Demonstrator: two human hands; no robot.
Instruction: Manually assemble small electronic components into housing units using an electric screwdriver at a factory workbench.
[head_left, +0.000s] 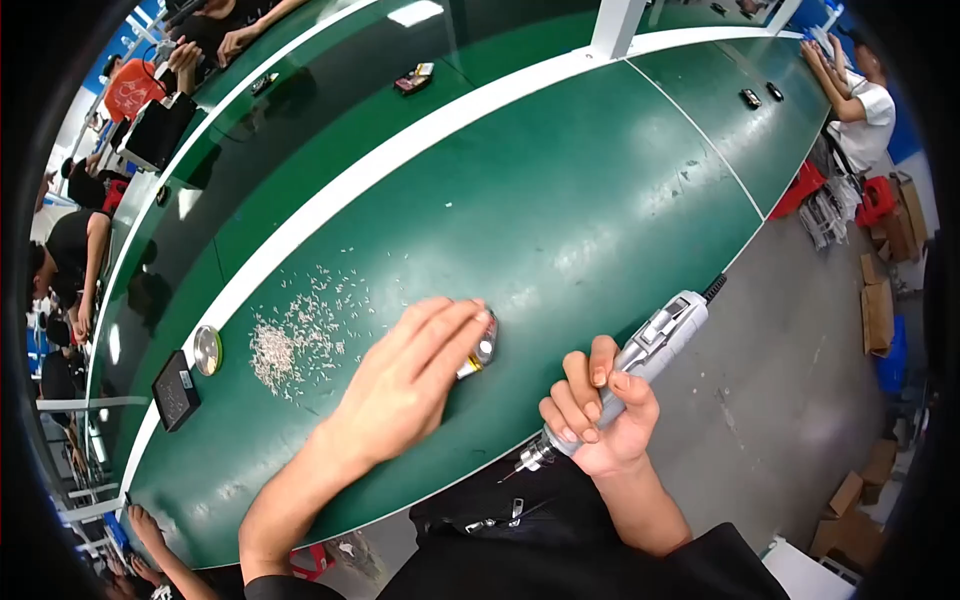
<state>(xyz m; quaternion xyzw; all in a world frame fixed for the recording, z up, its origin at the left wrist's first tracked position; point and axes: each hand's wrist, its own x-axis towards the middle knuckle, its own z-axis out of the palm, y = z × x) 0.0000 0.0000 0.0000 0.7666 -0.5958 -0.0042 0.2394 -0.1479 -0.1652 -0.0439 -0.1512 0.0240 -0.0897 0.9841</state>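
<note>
Electric screwdriver, light grey with a silver chuck and black cord, is held aslant at the counter's near edge. I have the right hand wrapped around it, palm up, fingers curled. The left hand, palm down, partly covers a small device on the counter; I can't tell whether it grips.

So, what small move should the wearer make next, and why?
Probably swing the grey powered screwdriver in over the green tabletop: the right hand grips it with its bit off the near edge, while the left hand partly covers the small device on the table.
</note>
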